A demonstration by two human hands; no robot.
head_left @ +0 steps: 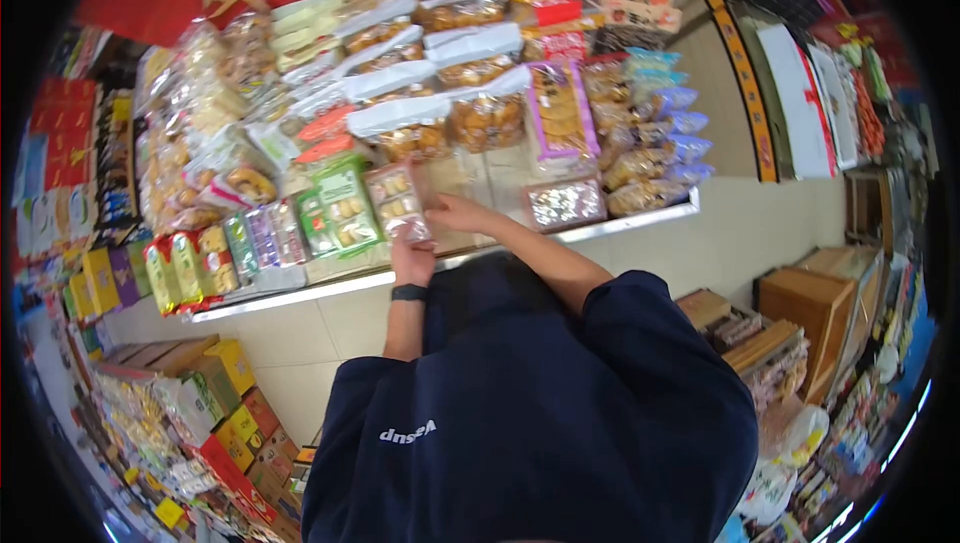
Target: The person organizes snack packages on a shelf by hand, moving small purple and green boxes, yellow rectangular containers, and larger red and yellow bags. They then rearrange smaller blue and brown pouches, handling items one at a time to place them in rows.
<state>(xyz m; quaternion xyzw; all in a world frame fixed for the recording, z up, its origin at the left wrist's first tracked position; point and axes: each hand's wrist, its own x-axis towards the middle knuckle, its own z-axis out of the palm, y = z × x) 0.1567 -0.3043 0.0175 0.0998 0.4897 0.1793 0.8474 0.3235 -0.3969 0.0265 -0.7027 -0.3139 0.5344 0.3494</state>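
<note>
A pink-edged clear packet of small pastries (397, 198) stands at the front of the display table, right of a green packet of pastries (345, 205). My left hand (412, 258), with a dark band on its wrist, grips the packet's lower end. At its right edge my right hand (460, 213) is closed, fingers against the packet. Right of my hands lies a flat pink-edged packet (565, 204), near a purple-edged packet of round cookies (562, 111). Bags of baked goods with white tops (400, 115) stand in rows behind.
The table's metal front edge (290, 293) runs just before my body. Small upright packets (265, 240) line its left front, and bags with purple tops (688, 148) its right end. Stacked boxes (235, 413) stand at lower left, a wooden crate (805, 308) at right.
</note>
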